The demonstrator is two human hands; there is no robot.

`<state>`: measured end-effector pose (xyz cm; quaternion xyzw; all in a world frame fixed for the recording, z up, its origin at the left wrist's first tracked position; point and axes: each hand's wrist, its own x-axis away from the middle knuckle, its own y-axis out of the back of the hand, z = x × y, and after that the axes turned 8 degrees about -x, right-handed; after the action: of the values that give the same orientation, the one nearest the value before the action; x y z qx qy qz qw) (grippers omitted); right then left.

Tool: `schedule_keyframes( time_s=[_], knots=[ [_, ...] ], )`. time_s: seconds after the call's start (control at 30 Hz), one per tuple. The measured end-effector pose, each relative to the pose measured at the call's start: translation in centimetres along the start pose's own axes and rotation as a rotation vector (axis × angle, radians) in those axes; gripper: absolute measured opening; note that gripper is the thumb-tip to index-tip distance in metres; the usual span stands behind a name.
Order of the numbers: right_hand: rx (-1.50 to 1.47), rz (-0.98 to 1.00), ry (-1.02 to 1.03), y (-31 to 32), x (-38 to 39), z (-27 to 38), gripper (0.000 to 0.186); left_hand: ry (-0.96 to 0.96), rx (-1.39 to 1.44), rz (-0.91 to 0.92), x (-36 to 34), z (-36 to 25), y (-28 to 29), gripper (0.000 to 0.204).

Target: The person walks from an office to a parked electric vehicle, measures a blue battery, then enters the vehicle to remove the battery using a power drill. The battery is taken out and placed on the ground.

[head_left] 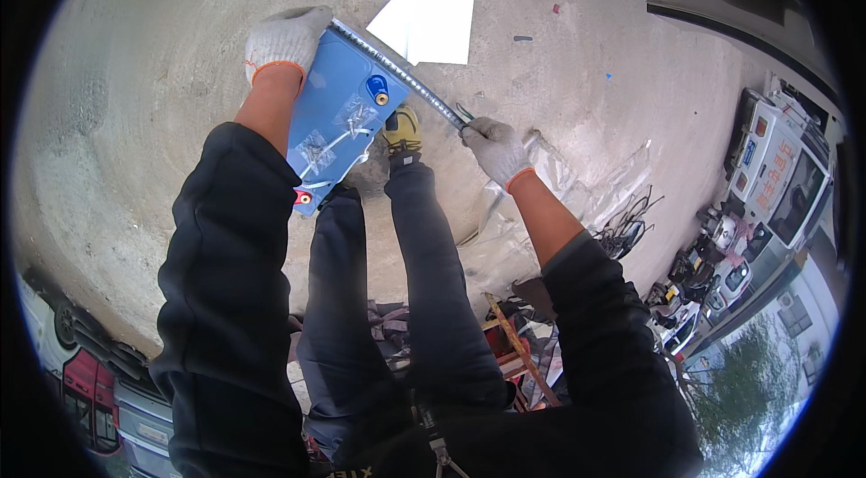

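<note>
My left hand point(285, 38), in a pale knit glove, grips the top corner of a blue rectangular case point(325, 108) at the end of a silver measuring tape point(401, 69). The case has a blue fitting point(377, 90), a red one point(303, 197) and small taped-on bags of hardware point(355, 117). The tape runs along the case's edge and past it to my gloved right hand point(487, 144), closed on the tape measure's dark housing, mostly hidden by my fingers. My shoe point(402, 126) shows beside the case's right edge.
White sheets point(433, 18) lie on the concrete ground point(144, 72) ahead. Crumpled plastic point(550, 171) and dark cables point(622, 225) lie at right. Vans point(778, 171), scooters and clutter line the right side; cars point(90, 388) stand lower left; a wooden frame point(514, 343) is near my legs.
</note>
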<state>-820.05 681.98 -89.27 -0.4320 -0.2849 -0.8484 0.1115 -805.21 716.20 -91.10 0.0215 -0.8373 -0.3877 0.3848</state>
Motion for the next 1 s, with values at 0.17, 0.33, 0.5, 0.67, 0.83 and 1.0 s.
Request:
schedule_keyframes(
  time_s=[0.17,0.33,0.5,0.67,0.83,1.0],
  knots=[
    [-0.009,-0.025,0.020,-0.1,0.5,0.7,0.033,0.012,0.070,-0.021,0.2,-0.5,0.3,0.052],
    [-0.002,-0.048,0.002,-0.4,0.8,1.1,0.033,0.023,0.103,-0.033,0.1,-0.5,0.2,0.051],
    [-0.011,-0.088,-0.036,-0.6,1.4,1.7,0.032,0.004,0.030,-0.060,-0.2,-0.5,0.3,0.052],
    [0.040,-0.090,-0.037,-0.3,2.3,2.9,0.032,-0.005,0.018,-0.072,-0.4,-0.4,0.2,0.053],
    [0.008,-0.073,-0.065,-0.1,2.5,3.5,0.032,-0.042,-0.017,-0.081,-0.2,-0.6,0.4,0.053],
    [0.045,-0.103,-0.014,0.0,2.4,3.3,0.033,0.045,-0.070,-0.096,0.5,-1.4,0.7,0.053]
  ],
)
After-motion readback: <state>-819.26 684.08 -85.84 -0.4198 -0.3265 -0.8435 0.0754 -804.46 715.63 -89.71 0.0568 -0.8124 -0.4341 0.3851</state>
